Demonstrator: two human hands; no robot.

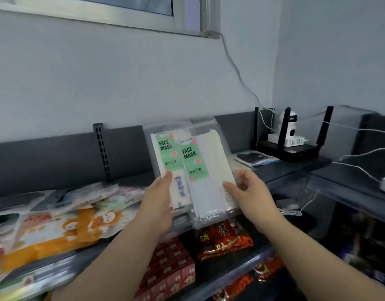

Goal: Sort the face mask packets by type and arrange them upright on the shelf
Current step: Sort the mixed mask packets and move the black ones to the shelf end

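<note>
Two clear face mask packets with green "FACE MASK" labels are held upright above the dark shelf (291,170). My left hand (159,205) grips the lower edge of the rear packet (165,153). My right hand (250,192) holds the lower right side of the front packet (209,170), which overlaps the rear one. A loose pile of other mask packets (96,196) lies flat on the shelf to the left, with orange cartoon-print packets (63,231) in front of it.
A black router (295,148) with antennas and a small white camera (290,129) stand at the shelf's right end, with white cables trailing. A flat dark packet (252,158) lies beside them. Red snack packs (226,240) fill the lower shelves.
</note>
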